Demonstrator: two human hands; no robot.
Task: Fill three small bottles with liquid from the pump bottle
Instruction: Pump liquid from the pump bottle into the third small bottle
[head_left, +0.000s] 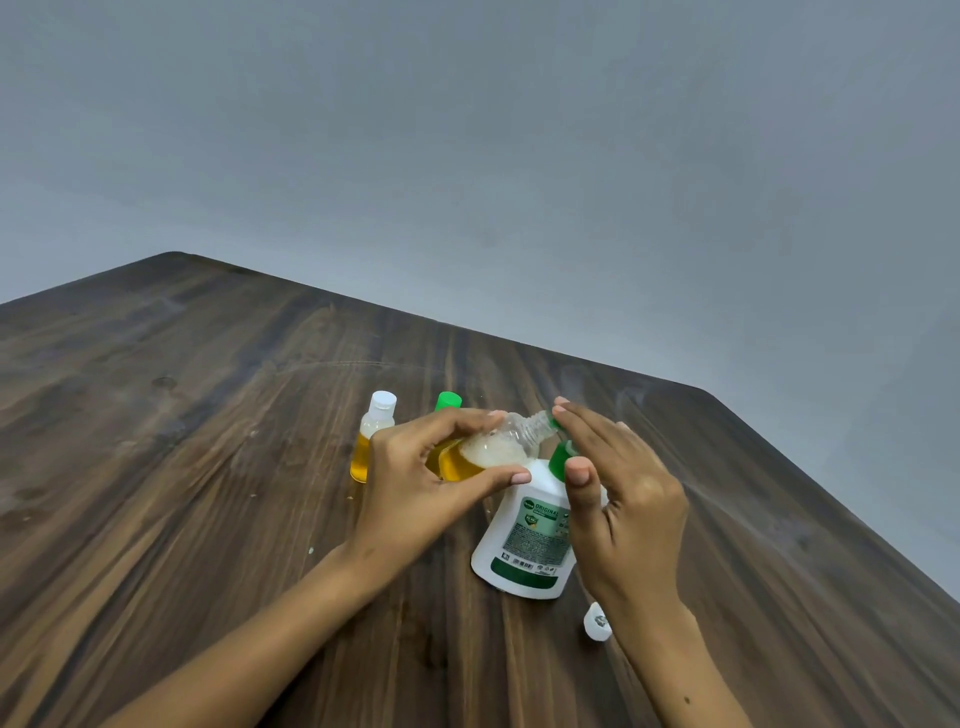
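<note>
Nearest, a white cap (597, 622) is lying beside the white pump bottle (524, 540). Above it, the left hand (415, 483) is gripping a tilted small bottle (493, 449); the right hand (618, 483), fingers straight, is touching its mouth. Two capped bottles (371, 441) are standing behind.

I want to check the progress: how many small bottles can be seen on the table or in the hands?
3. One with a white cap stands at the far left; one with a green cap is mostly hidden behind the left hand; that hand holds one uncapped, tilted bottle.
</note>
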